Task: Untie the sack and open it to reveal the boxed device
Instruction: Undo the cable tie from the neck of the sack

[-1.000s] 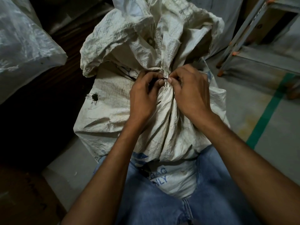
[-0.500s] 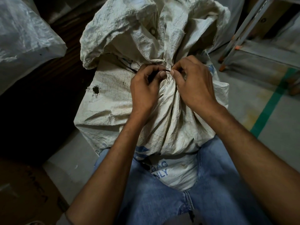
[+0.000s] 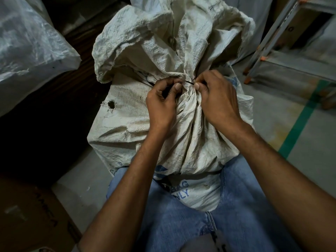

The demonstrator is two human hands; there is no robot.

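Since a second ago the two hands have drawn slightly apart at the neck of the sack [image 3: 127, 99], so a short stretch of thin dark tie [image 3: 189, 82] now shows between them where the thumbs were almost touching before; the sack itself has not shifted and its neck is still bunched shut. The left hand [image 3: 161, 104] is curled, thumb pressed against the forefinger and closed on the tie's left end against the gathered cloth; the right hand [image 3: 216, 99] pinches the tie's other end between thumb and forefinger, its remaining fingers folded over the far side of the neck. The sack stands on the grey floor [image 3: 309, 142] between the person's knees, its lower front resting against the blue jeans [image 3: 181, 220], with blue printed letters showing just above the lap. It is a woven plastic sack, off-white and grubby, coarse in weave and heavily creased; pleats fan downward from the neck, and above the tie the loose mouth flops open in stiff crumpled folds. A ragged dark hole [image 3: 111, 104] sits on its flat upper left face, which looks squared as if over something boxy. A second pale sack [image 3: 27, 51] lies at far left, a cardboard box [image 3: 27, 215] at lower left, a metal frame [image 3: 269, 42] at upper right, and a green stripe [image 3: 300, 120] crosses the floor
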